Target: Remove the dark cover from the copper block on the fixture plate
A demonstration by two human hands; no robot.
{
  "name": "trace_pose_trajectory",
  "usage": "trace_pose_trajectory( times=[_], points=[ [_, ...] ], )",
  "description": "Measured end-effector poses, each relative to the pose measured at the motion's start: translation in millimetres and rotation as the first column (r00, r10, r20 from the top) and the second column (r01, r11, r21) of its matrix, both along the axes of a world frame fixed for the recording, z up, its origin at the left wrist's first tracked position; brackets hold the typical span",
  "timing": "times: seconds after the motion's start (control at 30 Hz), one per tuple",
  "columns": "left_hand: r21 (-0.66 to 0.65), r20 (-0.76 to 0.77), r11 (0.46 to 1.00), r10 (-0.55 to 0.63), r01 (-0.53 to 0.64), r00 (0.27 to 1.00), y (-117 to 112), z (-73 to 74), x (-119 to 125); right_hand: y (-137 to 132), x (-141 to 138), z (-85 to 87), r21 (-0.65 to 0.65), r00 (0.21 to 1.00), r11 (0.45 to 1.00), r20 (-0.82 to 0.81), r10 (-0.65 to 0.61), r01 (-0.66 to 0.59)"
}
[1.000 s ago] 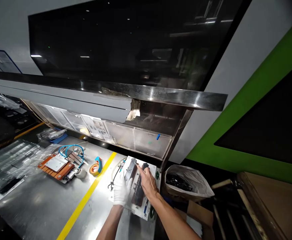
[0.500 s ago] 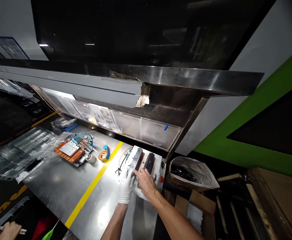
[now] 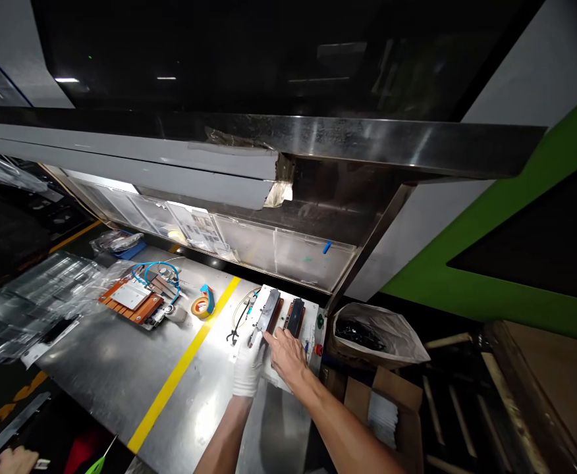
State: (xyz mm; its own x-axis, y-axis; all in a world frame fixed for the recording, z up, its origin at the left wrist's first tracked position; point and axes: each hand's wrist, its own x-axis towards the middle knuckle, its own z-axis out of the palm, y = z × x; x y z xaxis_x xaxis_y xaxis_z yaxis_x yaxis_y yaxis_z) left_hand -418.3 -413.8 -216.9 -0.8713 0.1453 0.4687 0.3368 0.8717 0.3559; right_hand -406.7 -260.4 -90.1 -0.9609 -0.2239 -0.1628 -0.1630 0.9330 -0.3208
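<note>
A white fixture plate (image 3: 308, 315) lies at the right end of the steel bench, carrying two long dark bars. My left hand (image 3: 247, 368), in a white glove, rests on the plate's near left corner and grips the near end of the left grey metal bar (image 3: 267, 313). My bare right hand (image 3: 284, 354) lies on the plate just right of it, index finger touching the bar's near end. The second dark bar (image 3: 295, 317) sits apart on the plate, untouched. A thin cable loop (image 3: 239, 320) trails from the plate's left side.
A yellow line (image 3: 184, 365) crosses the bench. Left of it lie a tape roll (image 3: 202, 305), an orange board with blue tubing (image 3: 133, 300) and plastic bags (image 3: 31, 299). A bagged bin (image 3: 375, 339) and cardboard box (image 3: 384, 405) stand right. Another person's hand (image 3: 14, 459) shows bottom left.
My view has risen and pulled back. My right hand slid from the far part of the bars to their near end beside my gloved left hand. Another person's hand appeared bottom left.
</note>
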Motion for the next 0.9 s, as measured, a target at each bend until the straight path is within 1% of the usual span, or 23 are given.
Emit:
trace_pose_trajectory(
  times=[0.13, 0.23, 0.3, 0.37, 0.4, 0.43, 0.47, 0.5, 0.53, 0.57, 0.6, 0.63, 0.67, 0.7, 0.73, 0.77, 0.8, 0.87, 0.9],
  points=[
    [0.017, -0.016, 1.000, -0.008, 0.008, 1.000, -0.5, 3.5, -0.8, -5.1, -1.1, 2.2, 0.003, 1.000, 1.000, -0.002, -0.016, 0.016],
    [0.055, -0.004, 0.998, -0.034, 0.034, 0.999, -0.6, 3.3, -2.5, -13.4, -4.6, 8.5, 0.018, 1.000, 1.000, 0.001, -0.016, 0.016],
    [0.075, 0.009, 0.997, -0.037, 0.036, 0.999, -1.1, -1.1, -3.1, -17.1, -7.3, 18.4, 0.041, 0.999, 0.998, 0.020, -0.044, 0.043],
    [0.100, 0.009, 0.995, -0.012, 0.011, 1.000, -2.4, -7.6, -1.4, -13.9, -8.5, 34.7, 0.041, 0.995, 0.995, 0.003, -0.095, 0.095],
    [0.128, 0.004, 0.992, 0.018, -0.019, 1.000, -3.3, -10.3, 0.9, -8.3, -8.2, 45.0, 0.010, 0.992, 0.992, -0.033, -0.122, 0.123],
    [0.160, 0.013, 0.986, 0.049, -0.051, 0.999, -4.2, -11.7, 4.1, 0.5, -7.2, 55.8, -0.054, 0.985, 0.987, -0.076, -0.155, 0.151],
    [0.191, 0.037, 0.978, 0.078, -0.084, 0.996, -5.0, -11.1, 8.3, 12.4, -5.8, 66.1, -0.152, 0.971, 0.971, -0.125, -0.203, 0.183],
    [0.220, 0.076, 0.969, 0.099, -0.114, 0.992, -5.1, -7.9, 13.2, 27.5, -4.1, 74.8, -0.270, 0.948, 0.938, -0.170, -0.269, 0.217],
    [0.245, 0.119, 0.960, 0.107, -0.134, 0.987, -4.4, -1.8, 18.3, 45.3, -2.4, 80.4, -0.385, 0.916, 0.887, -0.198, -0.349, 0.255],
    [0.265, 0.161, 0.954, 0.101, -0.141, 0.982, -2.3, 7.1, 23.4, 65.5, -0.7, 81.8, -0.482, 0.876, 0.824, -0.204, -0.437, 0.298],
    [0.290, 0.184, 0.947, 0.086, -0.138, 0.979, 1.6, 18.5, 27.8, 87.2, 1.2, 78.3, -0.554, 0.830, 0.754, -0.187, -0.525, 0.352],
    [0.320, 0.188, 0.939, 0.064, -0.123, 0.980, 7.3, 31.6, 31.2, 109.6, 3.6, 69.6, -0.594, 0.786, 0.690, -0.150, -0.599, 0.413],
    [0.354, 0.193, 0.930, 0.035, -0.103, 0.981, 15.1, 45.8, 33.3, 131.8, 7.2, 56.2, -0.619, 0.746, 0.620, -0.081, -0.661, 0.483],
    [0.377, 0.219, 0.924, -0.014, -0.072, 0.976, 24.6, 60.0, 34.0, 152.6, 12.4, 39.0, -0.624, 0.719, 0.541, 0.048, -0.693, 0.563],
    [0.383, 0.269, 0.923, -0.072, -0.038, 0.961, 35.5, 73.6, 33.2, 171.0, 19.5, 19.4, -0.608, 0.689, 0.466, 0.192, -0.699, 0.642],
    [0.374, 0.344, 0.927, -0.104, -0.034, 0.933, 47.1, 85.9, 30.9, 186.1, 28.6, -1.0, -0.552, 0.663, 0.427, 0.349, -0.662, 0.716],
    [0.350, 0.434, 0.935, -0.110, -0.055, 0.894, 58.7, 96.4, 27.4, 197.1, 39.2, -20.8, -0.442, 0.604, 0.422, 0.458, -0.653, 0.792],
    [0.293, 0.567, 0.950, -0.079, -0.111, 0.820, 79.1, 111.3, 17.5, 205.4, 62.9, -54.6, -0.318, 0.529, 0.424, 0.539, -0.655, 0.848],
    [0.256, 0.606, 0.958, -0.057, -0.127, 0.793, 86.8, 115.8, 11.8, 202.8, 74.5, -67.8, -0.289, 0.514, 0.428, 0.559, -0.651, 0.856]
  ],
)
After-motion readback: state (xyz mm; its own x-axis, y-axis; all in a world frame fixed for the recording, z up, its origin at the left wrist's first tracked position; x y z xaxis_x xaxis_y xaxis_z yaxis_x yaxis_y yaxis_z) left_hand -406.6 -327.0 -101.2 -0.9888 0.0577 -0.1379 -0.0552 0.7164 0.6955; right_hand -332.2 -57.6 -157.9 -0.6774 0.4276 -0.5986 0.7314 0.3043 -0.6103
